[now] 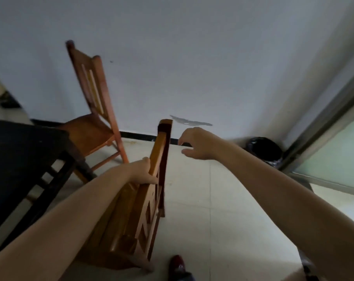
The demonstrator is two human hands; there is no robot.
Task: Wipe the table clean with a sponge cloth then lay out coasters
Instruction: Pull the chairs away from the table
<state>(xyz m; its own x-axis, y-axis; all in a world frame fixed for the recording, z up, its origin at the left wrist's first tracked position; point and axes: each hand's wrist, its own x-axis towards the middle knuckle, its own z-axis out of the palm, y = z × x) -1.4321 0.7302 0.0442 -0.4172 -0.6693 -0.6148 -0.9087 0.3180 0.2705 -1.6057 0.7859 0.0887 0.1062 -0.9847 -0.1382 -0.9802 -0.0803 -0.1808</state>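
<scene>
The dark wooden table (20, 151) fills the left side, only its corner and leg frame in view. My left hand (141, 171) grips the top rail of a near wooden chair (149, 199) that stands beside the table. My right hand (196, 144) hovers just right of that chair's top corner, fingers loosely curled and holding nothing. No sponge cloth or coasters show in this view.
A second wooden chair (93, 110) stands at the table's far corner against the white wall. A black bin bag (263, 149) sits in the corner by a sliding glass door (334, 155). Pale floor tiles (222, 209) stretch to the right. A dark red shoe (177, 264) shows at the bottom.
</scene>
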